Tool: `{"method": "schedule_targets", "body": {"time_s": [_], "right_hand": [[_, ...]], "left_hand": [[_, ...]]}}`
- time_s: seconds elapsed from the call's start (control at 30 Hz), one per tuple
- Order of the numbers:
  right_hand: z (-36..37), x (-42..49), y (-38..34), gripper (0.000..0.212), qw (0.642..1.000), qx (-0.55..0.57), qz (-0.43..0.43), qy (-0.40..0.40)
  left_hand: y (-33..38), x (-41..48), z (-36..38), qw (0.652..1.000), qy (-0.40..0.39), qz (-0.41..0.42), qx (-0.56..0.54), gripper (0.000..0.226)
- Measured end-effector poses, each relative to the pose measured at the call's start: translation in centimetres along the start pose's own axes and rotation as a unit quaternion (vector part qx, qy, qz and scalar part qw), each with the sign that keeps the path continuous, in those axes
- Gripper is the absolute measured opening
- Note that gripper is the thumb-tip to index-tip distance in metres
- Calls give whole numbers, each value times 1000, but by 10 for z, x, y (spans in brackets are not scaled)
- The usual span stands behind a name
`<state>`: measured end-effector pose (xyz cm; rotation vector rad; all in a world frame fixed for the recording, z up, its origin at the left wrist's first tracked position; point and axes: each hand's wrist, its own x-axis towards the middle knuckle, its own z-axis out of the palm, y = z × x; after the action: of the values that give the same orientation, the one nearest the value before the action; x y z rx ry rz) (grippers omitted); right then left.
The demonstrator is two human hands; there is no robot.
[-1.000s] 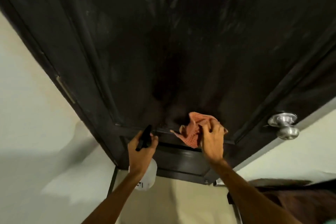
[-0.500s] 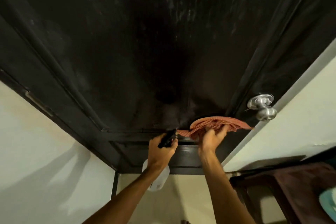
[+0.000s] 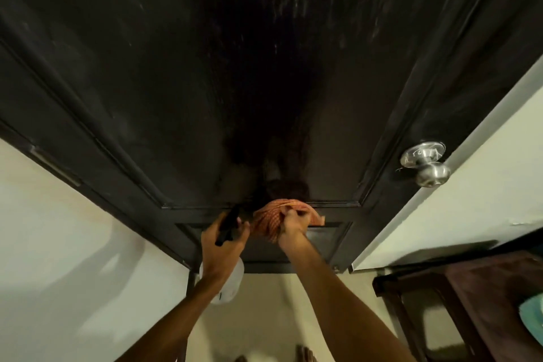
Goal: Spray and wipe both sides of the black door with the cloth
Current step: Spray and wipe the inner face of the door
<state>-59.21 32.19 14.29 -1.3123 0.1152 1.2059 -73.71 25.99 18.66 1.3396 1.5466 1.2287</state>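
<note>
The black panelled door [image 3: 182,91] fills the upper view, with pale streaks near its top and a dark wet-looking patch down its middle. My right hand [image 3: 291,225] grips a bunched orange checked cloth [image 3: 269,220] against the door's cross rail, just below the big panel. My left hand [image 3: 221,244] holds a spray bottle by its black trigger head [image 3: 226,226]; the white bottle body [image 3: 232,285] hangs under my wrist. The two hands are close together, the cloth almost touching the sprayer.
A silver round door knob [image 3: 426,163] sticks out at the door's right edge. Pale walls [image 3: 58,258] flank the door on both sides. A dark wooden piece of furniture [image 3: 470,303] stands at the lower right, with something light blue [image 3: 531,314] on it.
The view has swung left, so the door and knob sit further right. My right hand has gathered the spread cloth into a bunch and drawn it left, nearer the sprayer.
</note>
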Motion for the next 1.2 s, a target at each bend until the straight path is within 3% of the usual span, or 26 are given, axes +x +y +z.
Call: {"method": "schedule_targets", "body": {"time_s": [0.1, 0.2, 0.3, 0.4, 0.5, 0.63, 0.67, 0.77, 0.83, 0.9, 0.93, 1.0, 1.07, 1.13, 1.2], "right_hand": [[8, 2, -12, 71, 994, 112, -3, -5], [6, -15, -7, 84, 994, 54, -88, -45], [7, -9, -6, 57, 993, 51, -104, -6], [1, 4, -26, 55, 986, 146, -57, 58], [-15, 11, -68, 59, 965, 126, -213, 82], [-39, 16, -87, 58, 920, -65, -367, 118], [-45, 20, -79, 58, 922, -89, -357, 120], [-81, 58, -55, 63, 960, -110, -217, 135], [-85, 61, -62, 52, 961, -128, -211, 128], [-70, 27, -96, 42, 946, -135, -251, 154], [-66, 12, -111, 37, 926, -148, -312, 155], [-60, -13, -135, 28, 851, -192, -473, 122], [-56, -21, -155, 26, 784, -213, -577, 88], [-59, -11, -157, 28, 778, -221, -582, 85], [-76, 1, -138, 33, 793, -255, -541, 111]], "left_hand": [[-3, 2, -6, 1000, 14, -3, -12, 19], [-3, 3, -1, 1000, 14, -4, -14, 18], [0, 4, 5, 1000, -9, 10, -14, 20], [6, 5, 10, 999, -17, 33, -15, 18], [19, 4, 26, 998, -37, 35, -39, 19], [27, 3, 44, 997, -53, 40, -49, 16], [26, 2, 46, 997, -51, 33, -50, 18], [32, -10, 70, 996, -70, 30, -55, 20], [36, -12, 81, 995, -80, 35, -55, 18], [45, -11, 89, 994, -83, 51, -53, 17], [48, -11, 93, 994, -84, 56, -49, 17], [53, -9, 98, 994, -87, 61, -38, 16], [55, -9, 101, 994, -84, 67, -34, 16], [53, -11, 103, 994, -76, 67, -30, 16], [50, -20, 101, 995, -75, 59, -29, 13]]}}
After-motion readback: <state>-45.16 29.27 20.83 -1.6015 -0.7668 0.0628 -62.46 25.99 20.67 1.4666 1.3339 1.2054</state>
